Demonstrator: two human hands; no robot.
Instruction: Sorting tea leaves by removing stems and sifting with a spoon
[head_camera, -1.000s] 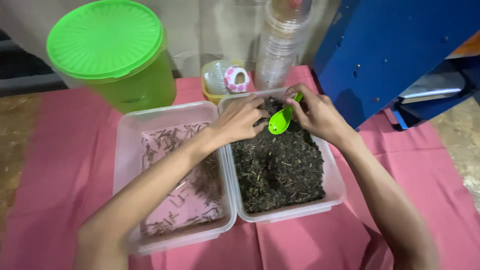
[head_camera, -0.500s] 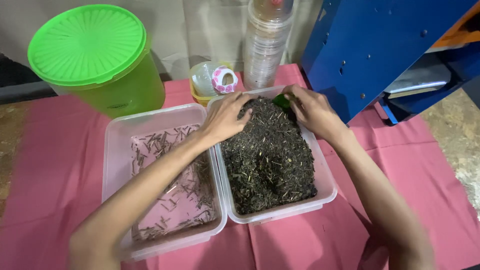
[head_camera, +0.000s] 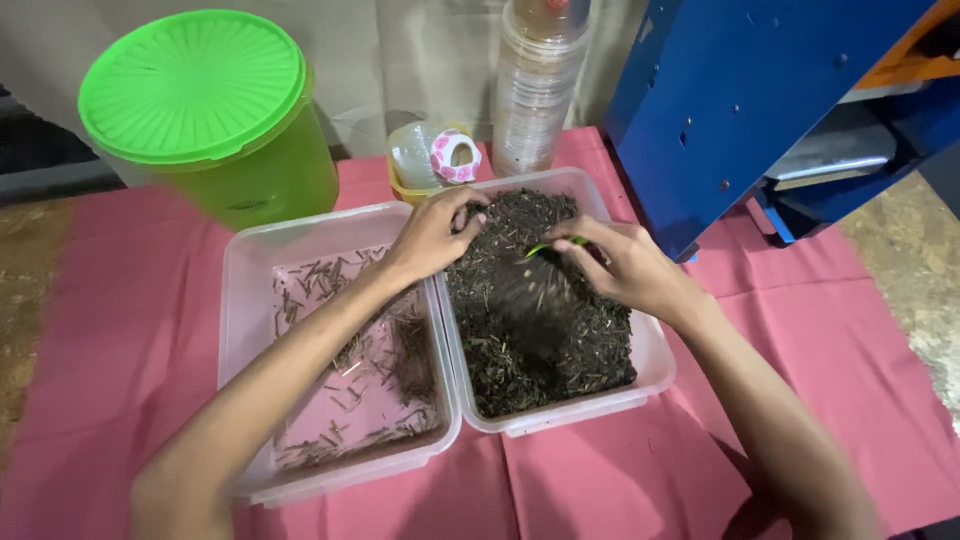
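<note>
While both forearms reach in from the near edge, the left hand rests curled over the far left corner of the clear plastic tub that holds a dark, crumbly mass of dried leaf matter; its fingers are bent into the material, though whether they pinch anything cannot be told. The right hand is closed around a small green scoop, of which only a thin bright sliver shows between the fingers, just above the far middle of the dark heap. Motion blur smears the loose bits beneath that hand.

Just left of this tub, touching it, sits a second clear rectangular tub, shallowly strewn with thin, pale, stick-like stems through which the pink cloth shows. Both tubs stand on a surface covered with a matte pink cloth. At the far left is a round green bucket with a smooth, ribbed bright green lid. Farther back stand a tall stack of clear plastic cups and a small pink-patterned roll of tape. A blue metal panel rises at the far right.
</note>
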